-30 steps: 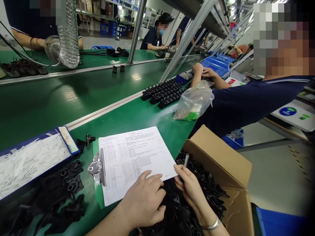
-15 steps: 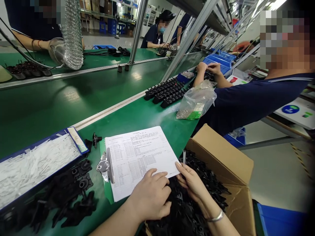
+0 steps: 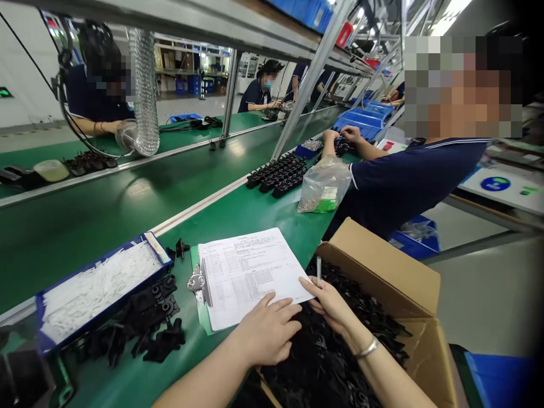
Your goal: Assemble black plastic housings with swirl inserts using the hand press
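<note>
A clipboard point(image 3: 198, 286) with printed papers point(image 3: 242, 283) under its metal clip lies on the green bench, its lower right corner reaching over a carton. My left hand point(image 3: 270, 328) rests at the near edge of the papers, fingers spread, holding nothing. With thumb and fingers closed, my right hand point(image 3: 329, 306) pinches the papers' right corner. A slim grey-white pen point(image 3: 318, 269) stands up from between the right-hand fingers. Beneath both hands, the cardboard box point(image 3: 382, 272) is filled with black plastic parts point(image 3: 361, 309).
At left sit a blue tray point(image 3: 102, 263) of white strips and loose black parts point(image 3: 161, 340). Farther along lie rows of black pieces point(image 3: 280, 173) and a clear bag point(image 3: 325, 187) of small metal pieces. A co-worker point(image 3: 408, 175) works at right; others sit across the bench.
The view has tilted up and turned somewhat left, showing more of the tray and the people opposite. Both hands keep nearly the same place on the papers.
</note>
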The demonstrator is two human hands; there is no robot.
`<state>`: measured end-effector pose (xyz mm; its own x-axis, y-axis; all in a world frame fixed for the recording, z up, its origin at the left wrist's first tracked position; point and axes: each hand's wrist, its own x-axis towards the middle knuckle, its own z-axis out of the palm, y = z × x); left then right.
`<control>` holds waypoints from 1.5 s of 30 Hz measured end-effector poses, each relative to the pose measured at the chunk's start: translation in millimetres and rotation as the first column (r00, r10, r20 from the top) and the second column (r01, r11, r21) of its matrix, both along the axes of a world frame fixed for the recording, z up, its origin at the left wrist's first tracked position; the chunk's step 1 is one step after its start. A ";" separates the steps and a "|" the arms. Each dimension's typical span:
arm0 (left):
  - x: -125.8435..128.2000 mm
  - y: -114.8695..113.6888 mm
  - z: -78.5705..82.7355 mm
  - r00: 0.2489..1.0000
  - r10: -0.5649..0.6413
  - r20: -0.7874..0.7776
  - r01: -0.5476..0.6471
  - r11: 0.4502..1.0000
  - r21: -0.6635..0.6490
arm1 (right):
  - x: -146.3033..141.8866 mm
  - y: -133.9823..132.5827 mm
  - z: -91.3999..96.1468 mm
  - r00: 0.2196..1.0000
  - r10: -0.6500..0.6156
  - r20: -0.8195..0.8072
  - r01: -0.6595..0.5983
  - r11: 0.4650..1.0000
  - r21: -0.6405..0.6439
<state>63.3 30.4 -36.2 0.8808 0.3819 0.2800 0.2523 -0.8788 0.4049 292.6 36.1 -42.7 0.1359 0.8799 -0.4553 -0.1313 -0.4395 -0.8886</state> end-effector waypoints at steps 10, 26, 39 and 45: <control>10.6 -56.4 12.4 0.998 0.047 -0.040 -0.039 0.984 0.171 | 22.9 -39.8 10.5 0.980 0.095 -0.174 -0.071 0.988 0.137; -26.8 -179.6 19.8 0.436 0.827 0.355 0.247 0.269 -0.931 | 24.9 -102.9 32.5 0.925 0.143 -0.353 -0.040 0.958 0.284; -78.8 -268.3 60.9 -0.201 0.947 0.251 0.023 0.261 -0.965 | -75.0 -79.0 46.7 0.748 0.604 -0.275 -0.523 0.792 0.317; -98.8 -308.0 66.6 -0.313 0.905 0.289 -0.049 0.289 -0.956 | -147.3 -51.0 73.4 0.598 0.773 -0.212 -0.689 0.631 0.357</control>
<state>-35.5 -277.6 30.4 -0.5600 0.8192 -0.1236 -0.4202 -0.1523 0.8945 145.3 -14.9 30.7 -0.7117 0.6905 -0.1293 -0.1393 -0.3191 -0.9374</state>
